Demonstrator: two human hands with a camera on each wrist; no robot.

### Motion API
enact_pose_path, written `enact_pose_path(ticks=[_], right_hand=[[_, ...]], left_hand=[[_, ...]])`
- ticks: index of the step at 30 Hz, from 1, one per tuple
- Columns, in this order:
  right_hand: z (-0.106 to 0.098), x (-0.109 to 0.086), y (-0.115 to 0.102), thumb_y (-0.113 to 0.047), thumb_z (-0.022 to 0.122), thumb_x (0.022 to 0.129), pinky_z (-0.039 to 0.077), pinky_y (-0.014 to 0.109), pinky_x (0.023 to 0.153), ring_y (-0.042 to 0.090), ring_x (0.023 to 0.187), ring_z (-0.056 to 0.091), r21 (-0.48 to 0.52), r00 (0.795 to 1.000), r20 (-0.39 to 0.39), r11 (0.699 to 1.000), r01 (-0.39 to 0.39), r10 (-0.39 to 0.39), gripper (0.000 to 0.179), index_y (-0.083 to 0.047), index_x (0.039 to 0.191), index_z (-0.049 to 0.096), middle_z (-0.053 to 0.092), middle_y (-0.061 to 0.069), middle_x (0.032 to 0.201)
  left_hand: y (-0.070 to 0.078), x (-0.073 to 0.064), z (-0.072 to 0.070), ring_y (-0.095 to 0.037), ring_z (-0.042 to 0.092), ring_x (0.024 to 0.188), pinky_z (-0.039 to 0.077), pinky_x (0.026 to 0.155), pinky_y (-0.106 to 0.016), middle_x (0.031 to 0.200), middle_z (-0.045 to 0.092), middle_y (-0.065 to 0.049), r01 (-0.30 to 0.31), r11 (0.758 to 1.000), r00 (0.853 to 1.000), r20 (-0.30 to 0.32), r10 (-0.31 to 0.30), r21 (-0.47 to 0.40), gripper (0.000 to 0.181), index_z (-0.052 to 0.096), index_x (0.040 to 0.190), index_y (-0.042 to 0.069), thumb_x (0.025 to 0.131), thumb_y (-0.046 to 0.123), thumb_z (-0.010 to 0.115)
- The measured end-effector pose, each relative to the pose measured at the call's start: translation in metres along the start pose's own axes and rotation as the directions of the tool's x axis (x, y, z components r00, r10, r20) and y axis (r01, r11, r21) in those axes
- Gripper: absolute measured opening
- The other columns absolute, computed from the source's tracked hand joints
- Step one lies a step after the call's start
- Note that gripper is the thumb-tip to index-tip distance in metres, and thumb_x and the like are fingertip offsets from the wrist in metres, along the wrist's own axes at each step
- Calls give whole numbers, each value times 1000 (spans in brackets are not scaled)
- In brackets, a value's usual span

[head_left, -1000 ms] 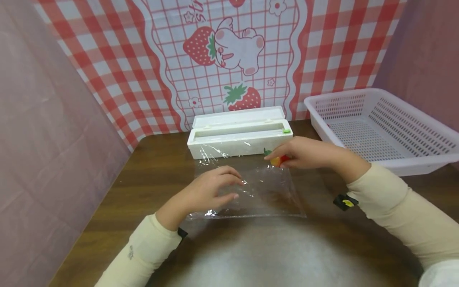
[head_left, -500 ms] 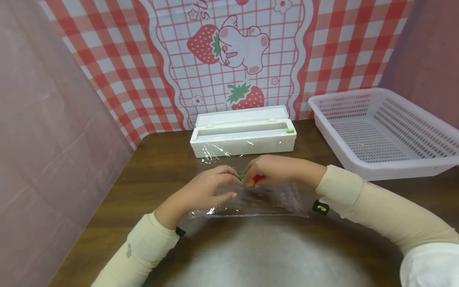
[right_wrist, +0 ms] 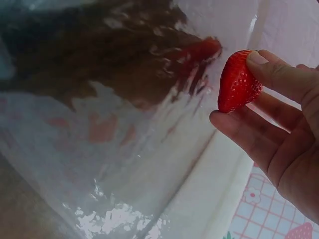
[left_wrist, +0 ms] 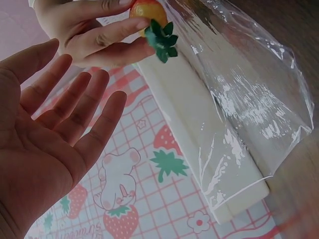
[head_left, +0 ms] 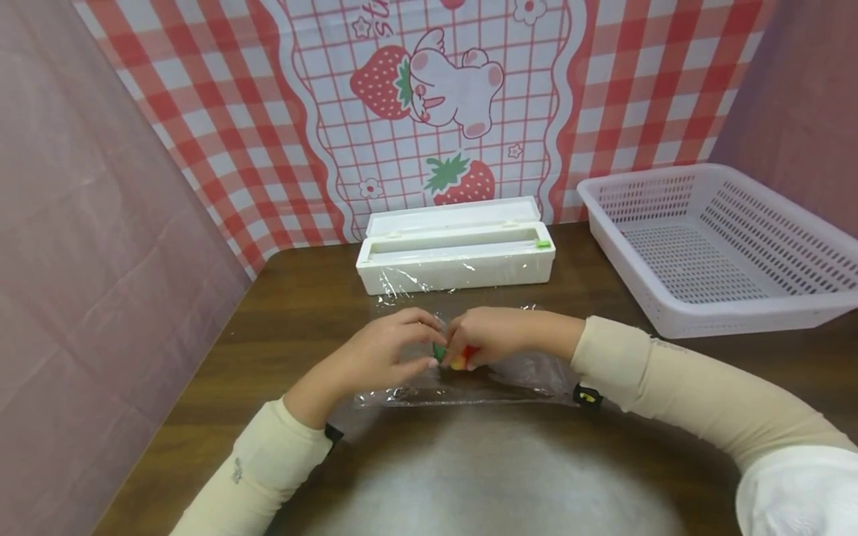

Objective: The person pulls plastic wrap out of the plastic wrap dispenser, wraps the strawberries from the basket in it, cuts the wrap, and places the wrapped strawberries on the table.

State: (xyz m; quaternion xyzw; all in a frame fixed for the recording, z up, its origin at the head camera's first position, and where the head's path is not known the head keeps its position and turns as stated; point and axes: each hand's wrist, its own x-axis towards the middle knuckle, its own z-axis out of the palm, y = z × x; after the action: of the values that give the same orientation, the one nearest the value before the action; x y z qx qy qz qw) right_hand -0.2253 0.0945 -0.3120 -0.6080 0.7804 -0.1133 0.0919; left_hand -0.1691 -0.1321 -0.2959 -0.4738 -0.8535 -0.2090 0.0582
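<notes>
My right hand (head_left: pixel 499 331) pinches a strawberry (right_wrist: pixel 238 82) between thumb and fingers, low over a sheet of clear plastic wrap (head_left: pixel 516 380). The fruit is red with a yellowish top and green leaves (left_wrist: pixel 162 41) that point toward my left hand (head_left: pixel 385 350). That left hand is beside it, fingers spread and relaxed, holding nothing; in the left wrist view its palm (left_wrist: pixel 37 149) is apart from the fruit. Whether the strawberry touches the wrap I cannot tell. The wrap runs out of a long white dispenser box (head_left: pixel 462 275), whose lid stands up.
A white plastic basket (head_left: pixel 670 309) with slotted walls stands on the right of the brown wooden table (head_left: pixel 221 372). A green slider (head_left: pixel 543 244) sits at the box's right end. A checkered strawberry-print cloth (head_left: pixel 617 89) hangs behind.
My right hand has carried the strawberry left and nearer, from beside the box to over the wrap next to my left hand. The left hand has barely moved.
</notes>
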Motion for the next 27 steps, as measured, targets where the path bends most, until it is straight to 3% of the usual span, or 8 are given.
enact_pose_path(ticks=[10, 19, 24, 27], right_hand=[[10, -1, 4, -4, 76, 83, 53, 27, 83, 13, 91, 64, -10, 1000, 4, 1000, 22, -22, 28, -4, 110, 74, 71, 3, 99], [10, -5, 5, -11, 75, 86, 51, 34, 93, 22, 111, 63, 24, 1000, 25, 1000, -19, 19, 31, -5, 116, 72, 68, 11, 119], [5, -12, 1, -11, 76, 85, 51, 38, 94, 26, 111, 63, -46, 998, -70, 999, 0, -3, 30, -5, 113, 72, 68, 13, 117], [-1, -24, -5, -10, 78, 82, 53, 37, 90, 24, 103, 64, -102, 989, -149, 995, -19, 4, 25, -6, 105, 74, 69, 10, 110]], left_hand=[[1, -2, 1, -17, 59, 106, 51, 90, -33, 120, 60, -7, 6, 1000, 1000, 3, -6, -13, 22, 71, 109, 8, 89, 17, 72], [0, -3, 1, -16, 60, 105, 52, 90, -33, 119, 61, -7, 3, 1000, 1000, 5, -3, -21, 23, 71, 109, 8, 88, 17, 72], [0, -3, 0, -15, 60, 104, 51, 90, -32, 114, 63, -3, 12, 1000, 999, 37, -12, 0, 22, 71, 108, 8, 87, 16, 73], [-1, -7, -4, -15, 62, 96, 53, 85, -31, 106, 67, -2, 61, 998, 991, 123, -61, 3, 22, 71, 106, 7, 85, 14, 75]])
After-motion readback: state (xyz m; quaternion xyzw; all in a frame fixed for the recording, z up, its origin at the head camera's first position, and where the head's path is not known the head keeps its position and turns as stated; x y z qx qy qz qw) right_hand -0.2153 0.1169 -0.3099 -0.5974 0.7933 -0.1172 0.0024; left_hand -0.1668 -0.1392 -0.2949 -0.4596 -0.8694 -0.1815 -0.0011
